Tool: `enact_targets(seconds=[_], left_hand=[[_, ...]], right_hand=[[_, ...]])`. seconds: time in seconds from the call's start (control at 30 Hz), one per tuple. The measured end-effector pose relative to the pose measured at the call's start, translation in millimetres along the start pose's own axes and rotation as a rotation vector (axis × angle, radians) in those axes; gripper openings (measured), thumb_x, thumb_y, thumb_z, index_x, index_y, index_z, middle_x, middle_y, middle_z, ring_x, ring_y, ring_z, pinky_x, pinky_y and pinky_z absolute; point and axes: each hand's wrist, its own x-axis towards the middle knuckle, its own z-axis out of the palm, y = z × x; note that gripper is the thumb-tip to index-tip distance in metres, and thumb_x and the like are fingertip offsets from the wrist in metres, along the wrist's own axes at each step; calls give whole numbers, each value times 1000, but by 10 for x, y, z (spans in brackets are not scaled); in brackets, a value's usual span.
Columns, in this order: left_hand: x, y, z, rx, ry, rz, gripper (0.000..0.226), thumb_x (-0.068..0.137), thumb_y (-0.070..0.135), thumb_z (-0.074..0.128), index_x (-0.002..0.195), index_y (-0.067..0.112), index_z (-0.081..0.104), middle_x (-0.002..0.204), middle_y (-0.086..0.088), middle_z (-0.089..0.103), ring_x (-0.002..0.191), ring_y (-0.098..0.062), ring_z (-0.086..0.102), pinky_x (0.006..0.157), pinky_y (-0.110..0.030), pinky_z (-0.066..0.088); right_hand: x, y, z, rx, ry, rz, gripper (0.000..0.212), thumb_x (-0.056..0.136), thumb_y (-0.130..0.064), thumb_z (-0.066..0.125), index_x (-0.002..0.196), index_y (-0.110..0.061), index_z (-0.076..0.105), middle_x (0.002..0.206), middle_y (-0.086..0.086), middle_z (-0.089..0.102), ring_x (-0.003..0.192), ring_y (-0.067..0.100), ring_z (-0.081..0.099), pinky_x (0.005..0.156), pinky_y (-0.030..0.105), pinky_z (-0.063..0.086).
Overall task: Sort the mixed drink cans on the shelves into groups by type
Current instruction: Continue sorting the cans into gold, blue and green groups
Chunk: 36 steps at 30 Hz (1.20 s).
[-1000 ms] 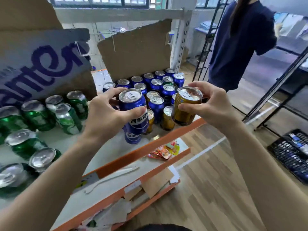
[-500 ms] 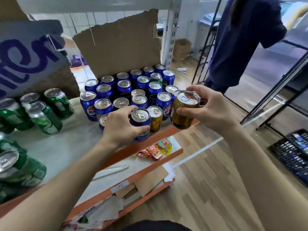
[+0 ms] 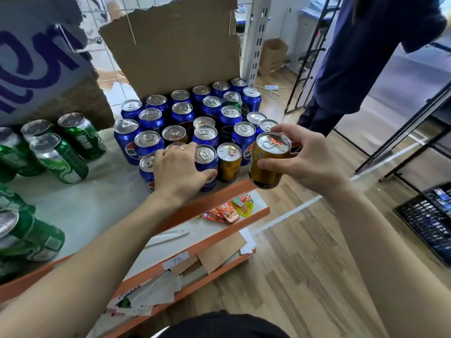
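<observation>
A cluster of blue cola cans [image 3: 181, 111] stands at the right end of the shelf [image 3: 97, 203]. Mixed into it are gold cans [image 3: 174, 135] and one green can [image 3: 233, 98]. My left hand [image 3: 175, 174] grips a blue can [image 3: 206, 158] that stands in the front row by the shelf edge, next to a gold can [image 3: 229, 164]. My right hand [image 3: 310, 162] holds another gold can [image 3: 267, 164] in the air, just off the shelf's right front corner. Green cans [image 3: 61, 152] stand grouped on the left.
Torn cardboard [image 3: 175, 45] rises behind the blue cans. A lower shelf [image 3: 258, 208] carries snack packets [image 3: 227, 212] and papers. A person in dark blue [image 3: 366, 57] stands to the right on the wooden floor. A black basket [image 3: 429, 223] lies at far right.
My left hand has carried the blue can down and forward and set it in the front row on the shelf. The right hand has kept the gold can almost still.
</observation>
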Motion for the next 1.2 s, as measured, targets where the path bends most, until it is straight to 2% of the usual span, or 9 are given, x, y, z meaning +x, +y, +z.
enact_targets(seconds=[0.13, 0.33, 0.43, 0.5, 0.57, 0.67, 0.8, 1.03, 1.2], left_hand=[[84, 6, -35, 38, -79, 6, 63, 75, 68, 67, 110, 17, 57, 113, -5, 64, 109, -29, 53, 87, -41, 35], [128, -104, -137, 105, -137, 105, 74, 76, 74, 59, 127, 20, 56, 136, -1, 52, 126, -23, 45, 104, -45, 29], [106, -220, -291, 81, -112, 132, 72, 81, 71, 58, 133, 22, 55, 139, 0, 53, 127, -24, 48, 104, -45, 29], [45, -308, -414, 73, -69, 119, 70, 83, 67, 57, 134, 19, 56, 138, -1, 55, 125, -26, 51, 102, -44, 33], [-56, -414, -549, 86, -25, 84, 69, 81, 66, 52, 131, 19, 60, 134, -2, 59, 123, -26, 54, 100, -42, 34], [-247, -601, -771, 122, 19, 31, 65, 80, 64, 49, 127, 20, 62, 130, -1, 61, 120, -26, 55, 98, -41, 35], [-563, -903, -1078, 179, 79, -54, 63, 83, 63, 49, 127, 19, 61, 130, -2, 61, 120, -26, 55, 98, -42, 37], [-1216, -1591, -1636, 239, 163, -216, 66, 85, 63, 45, 130, 17, 61, 131, -3, 62, 121, -26, 55, 100, -43, 39], [-1799, -2152, -2038, 247, 186, -361, 66, 85, 63, 46, 133, 19, 58, 136, -2, 58, 127, -25, 51, 104, -42, 34]], right_hand=[[67, -36, 67, -8, -7, 0, 69, 62, -33, 92, 124, -22, 62, 110, -6, 69, 104, 11, 65, 84, 21, 55], [196, -202, 193, -28, -6, -66, 71, 62, -33, 91, 126, -19, 62, 107, -12, 65, 98, -3, 62, 79, 8, 49], [266, -311, 289, -53, -16, -105, 75, 63, -34, 91, 129, -17, 61, 113, -9, 64, 96, -7, 58, 76, -1, 42], [314, -397, 374, -51, -35, -142, 77, 64, -37, 90, 131, -16, 59, 118, -6, 64, 101, -2, 59, 82, 3, 45], [370, -486, 481, -20, -55, -171, 79, 63, -41, 88, 131, -16, 60, 121, -3, 66, 108, 6, 61, 90, 19, 53], [452, -650, 700, 23, -83, -218, 82, 61, -51, 86, 131, -18, 60, 119, -2, 67, 107, 10, 64, 89, 31, 57], [506, -955, 1054, 88, -143, -265, 75, 64, -40, 89, 130, -19, 61, 112, -11, 67, 101, -2, 64, 85, 13, 53], [351, -1723, 1814, 136, -238, -365, 71, 63, -39, 91, 126, -22, 64, 103, -22, 65, 96, -10, 62, 86, 9, 49], [57, -2337, 2417, 157, -328, -438, 68, 64, -39, 90, 125, -23, 63, 104, -20, 65, 93, -16, 59, 82, 5, 46]])
